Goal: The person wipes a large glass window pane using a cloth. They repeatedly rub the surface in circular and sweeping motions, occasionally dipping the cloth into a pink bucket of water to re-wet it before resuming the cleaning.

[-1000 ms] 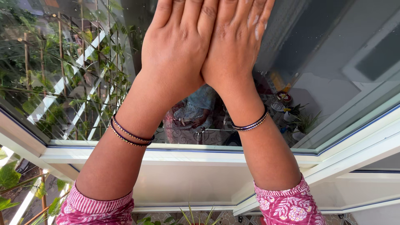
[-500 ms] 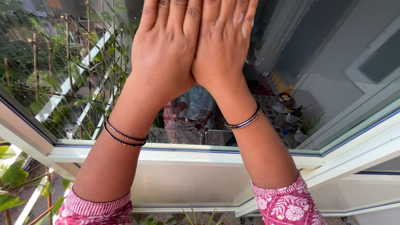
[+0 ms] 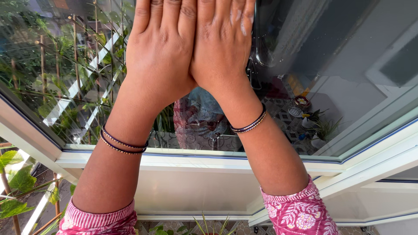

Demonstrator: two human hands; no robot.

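My left hand (image 3: pixel 161 48) and my right hand (image 3: pixel 222 43) lie flat, side by side and touching, against a large glass window pane (image 3: pixel 344 61). The fingers are stretched out and close together, with the tips cut off by the top edge of the view. Nothing shows in either hand. Dark thin bangles sit on the left wrist (image 3: pixel 122 144) and the right wrist (image 3: pixel 249 124). Pink patterned sleeves (image 3: pixel 300 213) cover both forearms near the elbows.
A white window frame (image 3: pixel 196 164) runs below the glass and angles up to the right. The pane reflects climbing plants on stakes (image 3: pixel 65 65), a seated figure (image 3: pixel 200 117) and small potted plants (image 3: pixel 320 128). Green leaves (image 3: pixel 13 178) show at the lower left.
Both hands, still pressed together, have slid a little to the left across the glass and sit slightly higher in the view.
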